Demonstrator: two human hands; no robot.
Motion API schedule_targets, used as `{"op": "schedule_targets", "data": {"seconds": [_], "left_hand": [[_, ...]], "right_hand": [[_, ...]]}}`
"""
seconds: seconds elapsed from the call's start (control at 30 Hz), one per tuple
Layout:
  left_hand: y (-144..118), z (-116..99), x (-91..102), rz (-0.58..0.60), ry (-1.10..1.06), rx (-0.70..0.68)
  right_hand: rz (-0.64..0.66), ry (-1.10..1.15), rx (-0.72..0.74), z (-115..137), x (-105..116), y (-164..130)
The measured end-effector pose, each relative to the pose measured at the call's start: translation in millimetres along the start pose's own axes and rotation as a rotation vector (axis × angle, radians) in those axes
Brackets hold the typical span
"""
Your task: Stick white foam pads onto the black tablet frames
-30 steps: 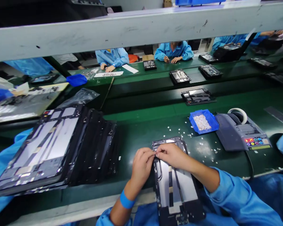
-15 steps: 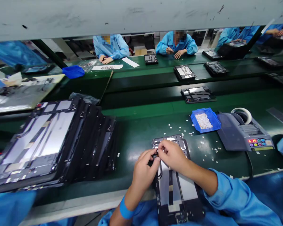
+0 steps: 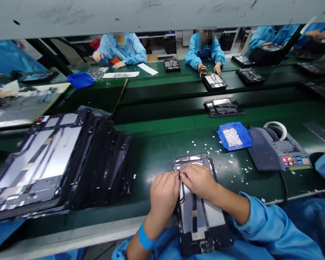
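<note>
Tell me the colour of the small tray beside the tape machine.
Blue, seen in the head view: the tray holds small white pieces.

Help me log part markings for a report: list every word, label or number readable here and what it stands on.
No text can be read.
Tape dispenser: its lit display and coloured buttons are too small to read.
White sheet on the far table: print is blurred.
Tablet frame under the left hand and right hand: no legible marking.

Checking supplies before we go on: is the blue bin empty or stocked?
Stocked. The blue bin holds a layer of small white pieces; more lie loose on the belt.
</note>
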State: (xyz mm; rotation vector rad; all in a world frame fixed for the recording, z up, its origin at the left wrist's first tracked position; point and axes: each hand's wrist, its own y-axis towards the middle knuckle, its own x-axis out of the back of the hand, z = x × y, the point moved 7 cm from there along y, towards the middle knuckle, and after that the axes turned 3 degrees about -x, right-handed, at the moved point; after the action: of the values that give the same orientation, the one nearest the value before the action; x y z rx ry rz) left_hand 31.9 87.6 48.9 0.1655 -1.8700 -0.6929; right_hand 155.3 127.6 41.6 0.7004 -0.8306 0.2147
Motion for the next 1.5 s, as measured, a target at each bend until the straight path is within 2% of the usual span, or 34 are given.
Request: {"op": "schedule_targets", "data": {"seconds": [0.13,0.23,0.33,0.4,0.47,0.53,0.6,0.67,0.73,0.8,0.83,0.93,1.1,1.2,1.27,1.3,1.4,1.47,1.5], "left_hand": [[0,2,-2.8,0.017,-0.100,0.047],[-1,17,-14.5,0.103,-0.349,0.276],[-7,35,-34.1,0.225,-0.664,0.595],[-9,42,-43.1,0.249,-0.843,0.725],[-8,46,-47.3,0.218,-0.965,0.796],[-7,49,-49.8,0.182,-1.030,0.854],[-8,51,-51.2,0.162,-1.043,0.898],[-8,50,-50.5,0.159,-1.025,0.911],[-7,48,-47.3,0.150,-0.993,0.902],[-7,46,-42.9,0.142,-0.953,0.877],[-7,45,-40.6,0.138,-0.929,0.862],[-9,41,-34.5,0.113,-0.850,0.814],[-12,35,-26.6,0.072,-0.675,0.734],[-13,35,-28.2,0.086,-0.707,0.746],[-14,37,-31.5,0.105,-0.769,0.788],[-15,38,-33.3,0.113,-0.801,0.811],[-18,44,-38.7,0.124,-0.894,0.863],[-19,47,-41.9,0.118,-0.944,0.875],[-19,48,-43.0,0.110,-0.958,0.878]], "right_hand": [[0.011,-0.022,-0.092,-4,-4,2],[0.012,0.010,-0.209,-21,12,5],[-0.067,-0.081,-0.442,-75,59,3],[-0.132,-0.309,-0.668,-127,102,-4],[-0.071,-0.535,-0.855,-170,131,-12],[-0.001,-0.622,-0.860,-184,140,-13],[0.000,-0.524,-0.684,-160,125,-9],[-0.004,-0.309,-0.434,-108,94,-4],[0.079,-0.115,-0.229,-51,55,-2],[0.154,-0.044,-0.152,-13,22,0],[0.182,-0.042,-0.152,-3,10,2],[0.236,-0.072,-0.213,0,-8,4],[0.246,-0.102,-0.294,-8,-16,7],[0.281,-0.082,-0.322,-9,-19,9],[0.270,-0.041,-0.343,-17,-9,11],[0.242,-0.020,-0.365,-27,2,12],[0.054,-0.033,-0.516,-80,63,12],[-0.078,-0.179,-0.689,-126,110,6],[-0.093,-0.266,-0.767,-145,127,3]]}}
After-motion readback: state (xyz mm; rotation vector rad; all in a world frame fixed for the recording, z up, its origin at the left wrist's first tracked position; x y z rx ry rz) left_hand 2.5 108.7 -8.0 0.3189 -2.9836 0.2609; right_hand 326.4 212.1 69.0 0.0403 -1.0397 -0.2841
